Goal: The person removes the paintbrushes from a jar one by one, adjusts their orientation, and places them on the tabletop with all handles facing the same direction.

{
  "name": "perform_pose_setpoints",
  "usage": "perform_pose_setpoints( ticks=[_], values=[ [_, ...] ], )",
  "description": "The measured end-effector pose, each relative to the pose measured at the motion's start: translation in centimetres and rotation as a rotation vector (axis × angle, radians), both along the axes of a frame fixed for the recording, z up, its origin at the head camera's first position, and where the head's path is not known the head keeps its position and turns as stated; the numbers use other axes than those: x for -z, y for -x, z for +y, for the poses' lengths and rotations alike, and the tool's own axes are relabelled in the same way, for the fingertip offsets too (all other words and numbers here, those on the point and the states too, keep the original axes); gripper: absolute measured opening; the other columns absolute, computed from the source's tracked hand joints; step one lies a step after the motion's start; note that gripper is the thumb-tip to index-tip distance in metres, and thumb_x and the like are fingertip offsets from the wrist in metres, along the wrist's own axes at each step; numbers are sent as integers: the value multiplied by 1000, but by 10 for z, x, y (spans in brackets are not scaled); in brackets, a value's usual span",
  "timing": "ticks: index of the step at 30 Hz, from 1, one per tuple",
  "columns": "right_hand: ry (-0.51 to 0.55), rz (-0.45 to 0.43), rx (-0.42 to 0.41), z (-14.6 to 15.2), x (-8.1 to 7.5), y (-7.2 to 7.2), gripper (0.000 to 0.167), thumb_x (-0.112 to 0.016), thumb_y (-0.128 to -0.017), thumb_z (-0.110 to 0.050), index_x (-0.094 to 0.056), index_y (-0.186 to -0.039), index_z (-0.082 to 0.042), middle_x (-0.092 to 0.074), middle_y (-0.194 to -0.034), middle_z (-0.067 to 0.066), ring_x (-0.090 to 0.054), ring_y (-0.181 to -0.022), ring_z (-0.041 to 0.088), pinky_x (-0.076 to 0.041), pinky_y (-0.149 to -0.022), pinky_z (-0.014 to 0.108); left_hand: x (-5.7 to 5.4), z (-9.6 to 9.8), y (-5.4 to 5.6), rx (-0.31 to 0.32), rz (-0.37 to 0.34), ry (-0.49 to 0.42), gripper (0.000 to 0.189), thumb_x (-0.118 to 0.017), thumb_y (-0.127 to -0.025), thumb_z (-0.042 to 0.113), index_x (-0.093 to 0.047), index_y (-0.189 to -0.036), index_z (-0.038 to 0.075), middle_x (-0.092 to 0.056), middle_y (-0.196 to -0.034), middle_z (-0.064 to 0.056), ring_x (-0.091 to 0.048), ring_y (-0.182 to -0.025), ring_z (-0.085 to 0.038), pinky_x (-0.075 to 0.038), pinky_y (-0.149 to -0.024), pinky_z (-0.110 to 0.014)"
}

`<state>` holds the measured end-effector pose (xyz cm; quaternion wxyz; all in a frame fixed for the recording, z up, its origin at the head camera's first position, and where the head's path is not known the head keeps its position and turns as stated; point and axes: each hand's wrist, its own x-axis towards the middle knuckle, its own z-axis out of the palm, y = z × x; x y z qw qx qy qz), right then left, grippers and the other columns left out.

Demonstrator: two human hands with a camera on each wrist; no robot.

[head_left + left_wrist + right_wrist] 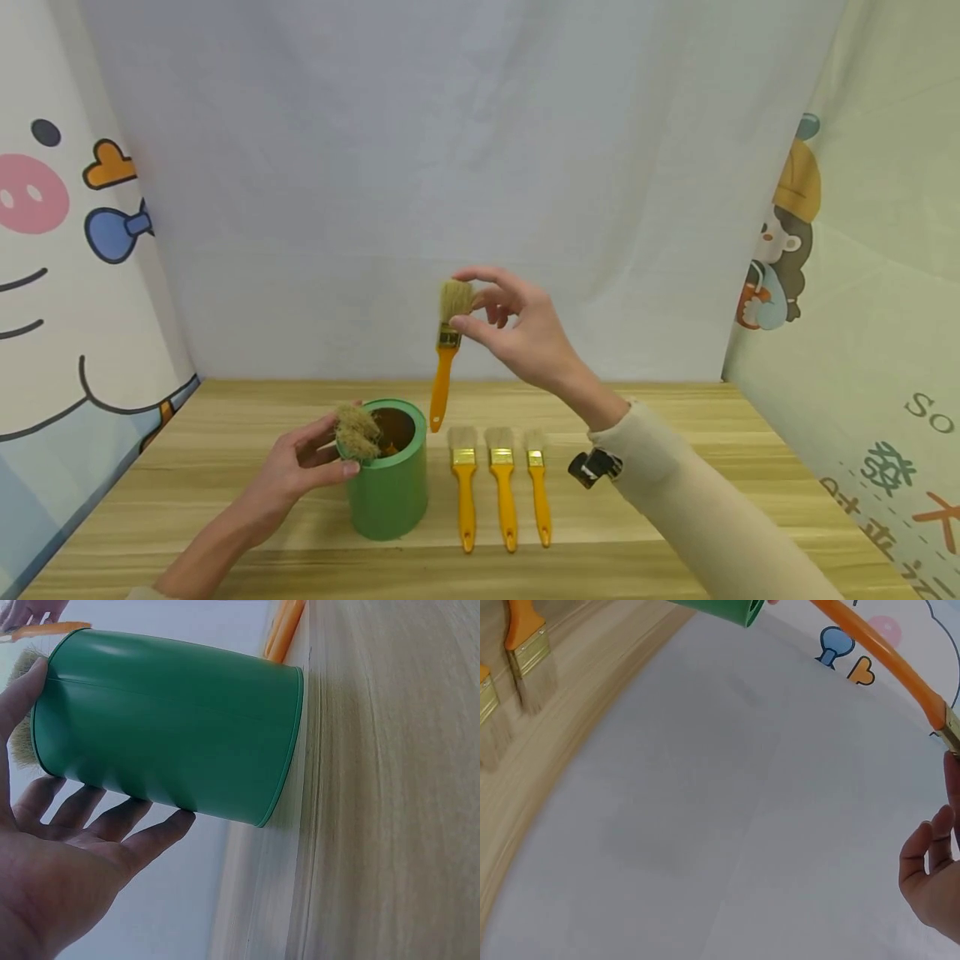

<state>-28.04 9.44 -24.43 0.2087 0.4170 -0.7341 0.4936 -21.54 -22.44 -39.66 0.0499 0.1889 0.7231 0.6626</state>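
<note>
In the head view my right hand [525,333] pinches a paintbrush [444,371] near its metal band, bristles up and orange handle hanging down. The handle's end is just above and right of the rim of a green can [386,496]. My left hand [288,467] holds the can from the left; in the left wrist view the thumb lies at the rim and the fingertips touch the can's side [172,724]. Tan bristles [356,432] stick up at the can's left rim, with a bit of orange visible inside. Much of the can's inside is hidden.
Three paintbrushes lie side by side right of the can, bristles pointing away: a left one [466,492], a middle one [503,492] and a narrower right one [537,492]. The wooden table [645,550] ends at a pale cloth backdrop [337,208].
</note>
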Motion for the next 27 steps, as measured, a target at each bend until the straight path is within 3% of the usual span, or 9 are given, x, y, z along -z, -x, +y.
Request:
perform_pose_setpoints(
  ticks=[9, 16, 18, 22, 27],
  values=[
    [-25, -90, 49, 38, 21, 7, 42, -80, -93, -2, -69, -133, -8, -76, -89, 4, -47, -67, 23, -35, -63, 31, -2, 0, 0, 7, 2, 4, 76, -69, -101, 9, -31, -166, 3, -34, -165, -25, -41, -142, -56, -55, -97, -35],
    [-89, -244, 47, 68, 47, 11, 42, -77, -95, -3, -67, -136, -4, -76, -88, 9, -50, -62, 18, -38, -59, 30, -1, 0, 0, 11, -2, -2, 75, -68, -102, 9, -30, -166, 3, -32, -166, -24, -39, -142, -57, -55, -97, -36],
    [-107, -313, 45, 78, 56, 14, 43, -76, -97, -4, -65, -138, -4, -76, -91, 11, -59, -67, 19, -45, -63, 30, -1, 0, 0, 8, 3, -3, 74, -67, -102, 8, -30, -166, 4, -33, -165, -24, -40, -141, -57, -56, -96, -36],
    [-136, -423, 62, 99, 74, 20, 46, -75, -99, -5, -62, -142, -3, -77, -96, 13, -72, -87, 24, -56, -83, 36, -2, 0, -1, 5, 15, -8, 74, -68, -102, 7, -31, -166, 4, -34, -165, -24, -41, -141, -58, -56, -96, -37],
    [-175, -522, 91, 126, 98, 23, 46, -74, -101, -10, -60, -144, -2, -77, -99, 15, -73, -96, 29, -54, -98, 51, -2, 1, -1, 14, 9, -6, 74, -68, -102, 8, -31, -166, 4, -33, -165, -24, -40, -141, -58, -56, -97, -36]
  ],
)
